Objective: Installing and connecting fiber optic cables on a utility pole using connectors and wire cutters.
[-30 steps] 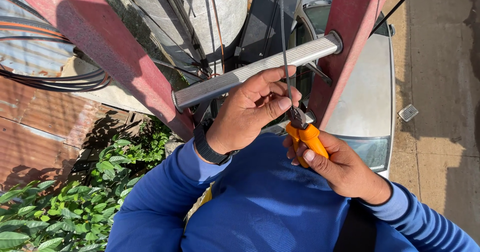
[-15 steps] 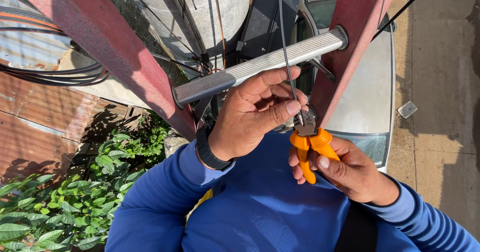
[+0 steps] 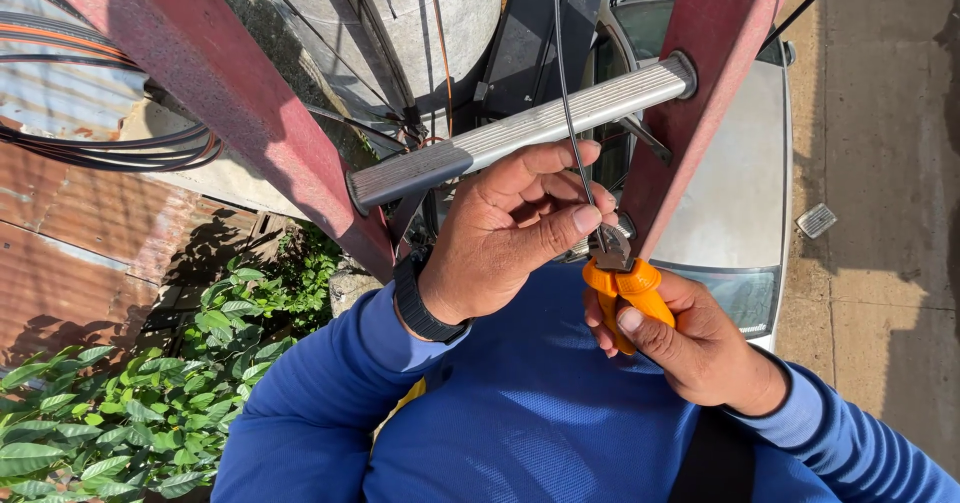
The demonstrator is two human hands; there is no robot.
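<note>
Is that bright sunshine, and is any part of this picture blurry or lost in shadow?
Head view: hard sunlight, sharp throughout. The left hand and right hand are brightly lit. The ladder rail casts a dark shadow. The pliers glow orange, their steel tip shaded. The thin cable stays crisp.

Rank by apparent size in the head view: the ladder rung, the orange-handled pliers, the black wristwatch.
1. Ladder rung, longest by far.
2. Orange-handled pliers, partly hidden in the right hand.
3. Black wristwatch on the left hand, though close to the pliers' visible part.
</note>
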